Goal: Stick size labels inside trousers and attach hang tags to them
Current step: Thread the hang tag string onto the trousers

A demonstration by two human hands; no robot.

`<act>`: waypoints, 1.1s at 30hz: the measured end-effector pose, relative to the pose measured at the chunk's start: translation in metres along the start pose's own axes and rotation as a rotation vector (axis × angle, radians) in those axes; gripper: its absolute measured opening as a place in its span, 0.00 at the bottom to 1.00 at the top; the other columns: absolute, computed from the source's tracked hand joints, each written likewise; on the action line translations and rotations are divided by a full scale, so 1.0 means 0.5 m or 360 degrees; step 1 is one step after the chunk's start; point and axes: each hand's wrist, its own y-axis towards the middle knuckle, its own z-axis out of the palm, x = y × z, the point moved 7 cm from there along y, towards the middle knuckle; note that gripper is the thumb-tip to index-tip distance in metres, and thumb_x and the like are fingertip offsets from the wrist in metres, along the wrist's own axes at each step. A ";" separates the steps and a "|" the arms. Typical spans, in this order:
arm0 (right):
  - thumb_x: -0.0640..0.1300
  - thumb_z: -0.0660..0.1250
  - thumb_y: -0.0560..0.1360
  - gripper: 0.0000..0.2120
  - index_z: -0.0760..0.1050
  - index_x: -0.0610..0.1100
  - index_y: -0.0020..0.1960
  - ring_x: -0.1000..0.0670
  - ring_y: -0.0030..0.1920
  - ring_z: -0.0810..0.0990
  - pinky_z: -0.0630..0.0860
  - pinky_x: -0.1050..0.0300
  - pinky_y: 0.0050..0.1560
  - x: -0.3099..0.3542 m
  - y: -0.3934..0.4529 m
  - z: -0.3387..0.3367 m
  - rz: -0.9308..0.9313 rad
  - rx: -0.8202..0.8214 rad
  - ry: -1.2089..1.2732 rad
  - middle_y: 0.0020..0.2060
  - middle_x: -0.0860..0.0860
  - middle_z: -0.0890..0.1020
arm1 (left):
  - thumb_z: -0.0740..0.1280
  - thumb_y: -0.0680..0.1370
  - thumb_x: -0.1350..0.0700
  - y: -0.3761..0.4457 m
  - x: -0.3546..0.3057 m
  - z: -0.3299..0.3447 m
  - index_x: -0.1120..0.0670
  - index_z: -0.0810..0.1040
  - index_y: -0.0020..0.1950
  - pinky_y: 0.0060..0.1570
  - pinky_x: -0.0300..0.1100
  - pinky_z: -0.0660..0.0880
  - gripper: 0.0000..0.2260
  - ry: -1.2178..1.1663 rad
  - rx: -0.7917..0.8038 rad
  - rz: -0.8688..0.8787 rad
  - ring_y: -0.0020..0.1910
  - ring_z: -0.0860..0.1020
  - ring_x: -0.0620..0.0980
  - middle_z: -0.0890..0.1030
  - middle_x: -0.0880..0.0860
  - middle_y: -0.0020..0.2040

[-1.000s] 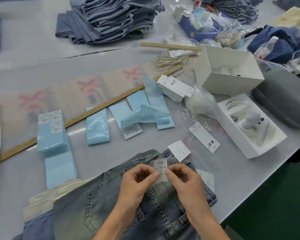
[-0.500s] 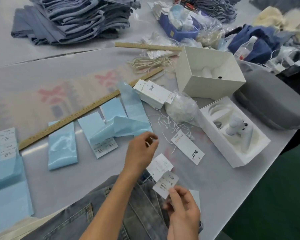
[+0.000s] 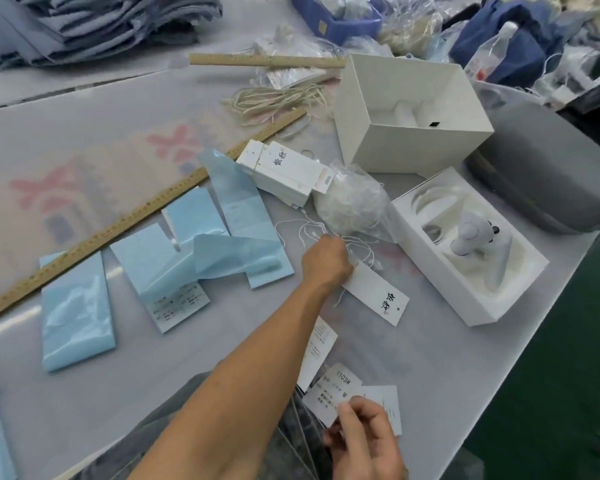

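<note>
My left hand (image 3: 327,261) is stretched out over the table and pinches the loose white strings (image 3: 312,232) lying by a clear bag of string (image 3: 352,202). Just beside that hand lies a long white hang tag (image 3: 381,299) with black characters. My right hand (image 3: 364,441) holds a white size label (image 3: 329,393) marked 1103# near the waistband of the blue jeans (image 3: 291,438) at the bottom edge. Another white card (image 3: 317,351) lies partly under my left forearm.
Blue backing sheets (image 3: 77,317) with labels lie left of my arm, next to a long wooden ruler (image 3: 125,223). A stack of hang tags (image 3: 284,171), two open white boxes (image 3: 409,116), a grey case (image 3: 548,174) and folded jeans (image 3: 84,26) stand further back. The table edge runs along the right.
My left hand has let go of the size label and reached forward to the strings. My right hand stays low with the label. The view has swung to the right.
</note>
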 end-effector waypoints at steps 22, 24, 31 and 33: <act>0.39 0.71 0.77 0.08 0.81 0.49 0.41 0.52 0.34 0.75 0.75 0.60 0.35 0.010 -0.252 0.174 0.0003 0.1050 -0.0104 0.35 0.46 0.81 | 0.71 0.74 0.74 -0.887 0.355 -0.117 0.52 0.80 0.54 0.32 0.48 0.82 0.19 -0.2008 -0.0861 -0.0950 0.38 0.86 0.55 0.87 0.58 0.43; 0.37 0.70 0.78 0.11 0.81 0.49 0.40 0.53 0.33 0.75 0.75 0.60 0.34 -0.007 -0.280 0.156 0.0029 0.1070 -0.0229 0.32 0.48 0.80 | 0.70 0.76 0.72 -0.923 0.355 -0.092 0.56 0.81 0.50 0.29 0.48 0.81 0.12 -0.1992 -0.0873 -0.1018 0.34 0.85 0.55 0.86 0.58 0.40; 0.37 0.71 0.78 0.03 0.81 0.40 0.45 0.53 0.27 0.72 0.72 0.61 0.27 -0.054 -0.322 0.081 0.0124 0.0942 -0.0677 0.27 0.50 0.78 | 0.65 0.83 0.62 -0.977 0.334 -0.036 0.61 0.80 0.51 0.34 0.42 0.82 0.05 -0.2146 -0.0840 -0.1021 0.38 0.87 0.57 0.87 0.59 0.41; 0.37 0.71 0.78 0.03 0.81 0.40 0.45 0.54 0.26 0.72 0.70 0.61 0.25 -0.062 -0.330 0.079 0.0146 0.0937 -0.0724 0.27 0.50 0.79 | 0.64 0.83 0.62 -0.981 0.332 -0.037 0.58 0.80 0.54 0.36 0.41 0.82 0.05 -0.2153 -0.0786 -0.0940 0.41 0.87 0.56 0.87 0.58 0.43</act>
